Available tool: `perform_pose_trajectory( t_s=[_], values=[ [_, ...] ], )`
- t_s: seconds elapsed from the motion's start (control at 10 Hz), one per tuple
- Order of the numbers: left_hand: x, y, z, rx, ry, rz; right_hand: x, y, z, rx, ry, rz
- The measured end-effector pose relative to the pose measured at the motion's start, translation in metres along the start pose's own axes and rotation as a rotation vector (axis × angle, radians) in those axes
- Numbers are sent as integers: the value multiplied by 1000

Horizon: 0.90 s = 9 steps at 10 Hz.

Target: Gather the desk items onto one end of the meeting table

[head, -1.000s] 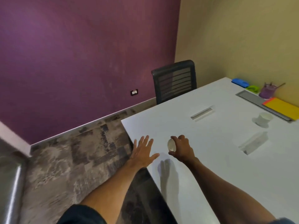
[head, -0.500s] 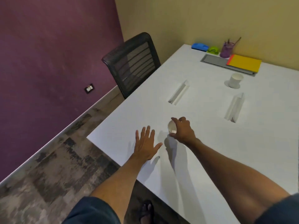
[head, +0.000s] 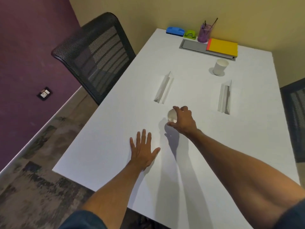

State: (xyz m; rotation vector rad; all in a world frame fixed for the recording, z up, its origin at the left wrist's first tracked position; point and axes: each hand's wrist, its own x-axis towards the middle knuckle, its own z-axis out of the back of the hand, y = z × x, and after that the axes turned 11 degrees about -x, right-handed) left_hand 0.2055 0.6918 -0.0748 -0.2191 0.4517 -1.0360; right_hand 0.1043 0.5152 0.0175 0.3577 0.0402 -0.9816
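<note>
My right hand [head: 184,120] is closed around a small white paper cup [head: 171,116], held just above the white meeting table [head: 198,162] near its middle. My left hand [head: 143,150] lies flat, fingers spread, on the table near its front left. A second white paper cup [head: 220,66] stands upright toward the far end. At the far end sit a blue stapler [head: 175,30], a green item [head: 190,34], a purple pen holder [head: 204,33] with pens, and a yellow notebook [head: 222,47] over a grey cable tray [head: 193,46].
Two white cable slots [head: 164,88] [head: 224,97] are set into the tabletop. A black mesh chair [head: 97,53] stands at the table's left side, another dark chair [head: 295,119] at the right. Purple wall with a socket [head: 44,93] on the left.
The view has swung toward the table's far end. My right hand has carried the cup forward over the table, past the near corner. My left hand now rests flat on the tabletop.
</note>
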Motion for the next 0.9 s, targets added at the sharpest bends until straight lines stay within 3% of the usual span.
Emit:
perform_pose_trajectory(
  t_s=[0.3,0.6,0.9],
  values=[
    [0,2,-9,21,-43,-3,7,-5,0,45,37,-8],
    [1,-3,-1,68,50,27,5,-5,4,58,49,42],
    [-9,-41,41,54,-44,117,-31,-19,34,-125,-79,118]
  ],
)
